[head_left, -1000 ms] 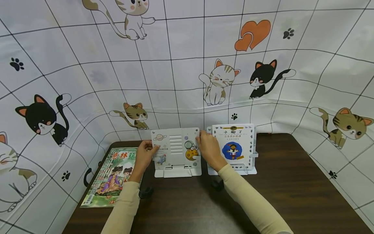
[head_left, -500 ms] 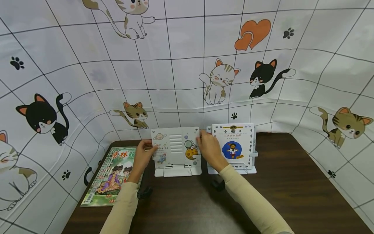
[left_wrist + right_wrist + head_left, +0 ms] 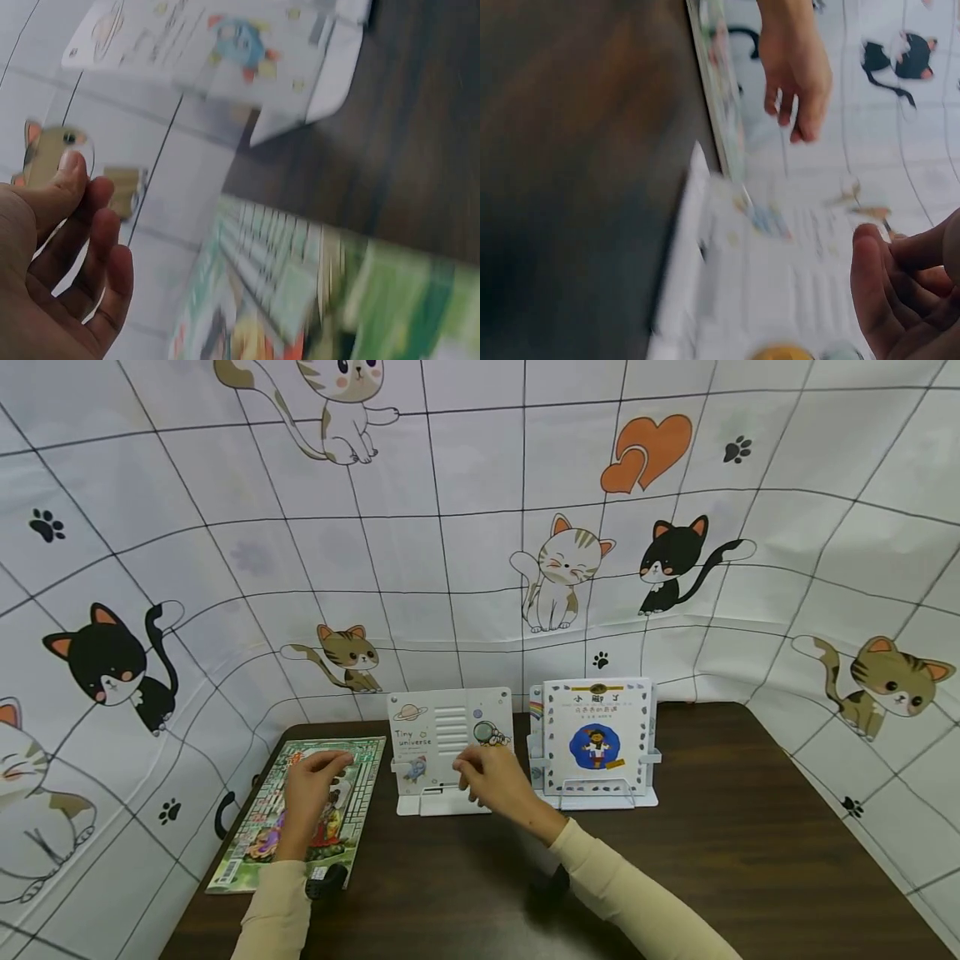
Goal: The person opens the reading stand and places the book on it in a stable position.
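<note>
A white bookstand (image 3: 417,760) printed "Tiny universe" stands upright at the back of the table, its slots and prints bare of any book. My right hand (image 3: 497,783) hovers in front of its lower right part, fingers loosely bent, holding nothing. Over the colourful magazine (image 3: 362,777) at the left hangs my left hand (image 3: 309,793); its fingers (image 3: 105,232) are loosely curled with nothing between them. To the right, a second white bookstand (image 3: 536,752) carries a white book (image 3: 597,714) with a round blue picture. The right hand partly covers the first stand.
The dark wooden table (image 3: 720,827) extends in front and to the right of the stands. Behind it hangs a white gridded backdrop (image 3: 465,560) with printed cats. A black curved object (image 3: 223,814) shows beside the table's left edge.
Both hands have let go of the left bookstand's sides. The left hand moved left and toward me over the magazine; the right moved left and down before the stand, uncovering the second stand's edge.
</note>
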`<act>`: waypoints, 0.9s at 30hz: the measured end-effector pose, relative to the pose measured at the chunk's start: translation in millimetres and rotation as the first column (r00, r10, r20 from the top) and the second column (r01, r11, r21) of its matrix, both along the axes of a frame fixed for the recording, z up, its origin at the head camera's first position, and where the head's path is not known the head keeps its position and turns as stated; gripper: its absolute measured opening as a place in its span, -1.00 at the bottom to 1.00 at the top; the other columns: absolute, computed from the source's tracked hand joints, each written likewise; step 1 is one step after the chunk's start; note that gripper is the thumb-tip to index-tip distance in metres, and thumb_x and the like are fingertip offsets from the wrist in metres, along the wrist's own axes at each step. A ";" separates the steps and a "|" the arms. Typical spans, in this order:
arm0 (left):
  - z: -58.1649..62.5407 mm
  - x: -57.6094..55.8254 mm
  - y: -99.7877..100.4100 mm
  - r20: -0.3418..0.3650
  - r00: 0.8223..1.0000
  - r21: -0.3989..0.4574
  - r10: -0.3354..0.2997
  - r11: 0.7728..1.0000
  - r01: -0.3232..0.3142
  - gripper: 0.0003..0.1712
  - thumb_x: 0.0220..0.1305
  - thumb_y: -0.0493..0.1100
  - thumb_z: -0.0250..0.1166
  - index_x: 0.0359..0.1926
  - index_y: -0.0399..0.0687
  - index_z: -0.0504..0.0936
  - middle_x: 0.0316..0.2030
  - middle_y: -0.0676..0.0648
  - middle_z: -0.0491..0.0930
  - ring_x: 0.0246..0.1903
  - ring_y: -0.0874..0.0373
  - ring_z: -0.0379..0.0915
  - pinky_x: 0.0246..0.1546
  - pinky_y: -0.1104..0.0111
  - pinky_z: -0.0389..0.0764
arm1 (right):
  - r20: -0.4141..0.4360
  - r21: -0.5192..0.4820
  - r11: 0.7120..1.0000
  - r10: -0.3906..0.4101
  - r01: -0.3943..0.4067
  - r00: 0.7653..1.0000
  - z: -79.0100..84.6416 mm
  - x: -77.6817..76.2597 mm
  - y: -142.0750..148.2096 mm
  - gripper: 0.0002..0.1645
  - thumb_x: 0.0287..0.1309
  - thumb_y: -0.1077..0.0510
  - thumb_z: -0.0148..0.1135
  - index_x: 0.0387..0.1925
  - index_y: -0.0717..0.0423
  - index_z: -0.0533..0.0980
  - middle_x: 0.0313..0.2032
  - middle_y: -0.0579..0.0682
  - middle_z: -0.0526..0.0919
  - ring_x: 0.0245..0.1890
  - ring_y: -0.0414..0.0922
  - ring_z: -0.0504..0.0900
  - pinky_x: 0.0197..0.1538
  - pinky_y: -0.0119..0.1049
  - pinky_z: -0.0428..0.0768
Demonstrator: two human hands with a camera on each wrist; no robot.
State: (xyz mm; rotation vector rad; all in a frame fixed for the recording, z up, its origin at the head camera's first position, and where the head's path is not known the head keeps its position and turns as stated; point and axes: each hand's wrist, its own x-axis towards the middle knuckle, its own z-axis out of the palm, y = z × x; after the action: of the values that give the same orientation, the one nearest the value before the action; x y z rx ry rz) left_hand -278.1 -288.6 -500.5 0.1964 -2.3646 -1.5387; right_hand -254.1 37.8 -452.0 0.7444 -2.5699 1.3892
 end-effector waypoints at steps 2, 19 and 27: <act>-2.7 5.8 -10.8 0.011 1.000 -0.045 0.022 0.999 -0.022 -0.54 0.52 0.13 0.34 0.08 -0.16 0.80 -0.08 -0.11 0.80 -0.19 0.21 0.64 -0.10 0.28 0.71 | 0.098 -0.050 0.997 0.066 -0.061 0.993 -6.0 5.0 -12.6 -0.75 0.60 0.22 0.13 -0.12 0.20 0.72 -0.47 0.06 0.77 -0.62 -0.07 0.73 -0.59 -0.38 0.64; -14.1 20.3 -78.0 0.237 0.956 -0.584 0.171 0.812 -0.001 -0.35 0.57 -0.06 0.11 0.43 -0.50 0.37 0.31 -0.70 0.29 0.29 -0.70 0.18 0.36 -0.46 0.16 | 0.380 -0.104 0.981 0.194 -0.166 0.905 -48.8 4.3 -103.7 -0.64 0.60 0.05 0.16 0.09 0.27 0.63 -0.17 0.15 0.79 -0.34 -0.07 0.83 -0.31 -0.36 0.74; -17.0 23.1 -79.4 0.276 0.931 -0.596 0.238 0.803 -0.029 -0.22 0.47 -0.07 0.21 0.47 -0.55 0.27 0.33 -0.74 0.28 0.35 -0.75 0.10 0.39 -0.48 0.11 | 0.469 -0.135 0.978 0.206 -0.160 0.859 -55.6 5.1 -123.2 -0.52 0.56 0.05 0.22 0.25 0.36 0.51 -0.06 0.14 0.80 -0.20 -0.04 0.84 -0.15 -0.29 0.78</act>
State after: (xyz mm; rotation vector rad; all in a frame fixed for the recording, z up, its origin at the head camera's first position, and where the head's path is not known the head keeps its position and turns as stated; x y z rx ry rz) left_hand -255.0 -368.1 -517.5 0.5047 -2.8913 -0.6838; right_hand -249.0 -85.3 -507.6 0.7175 -2.8207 1.9589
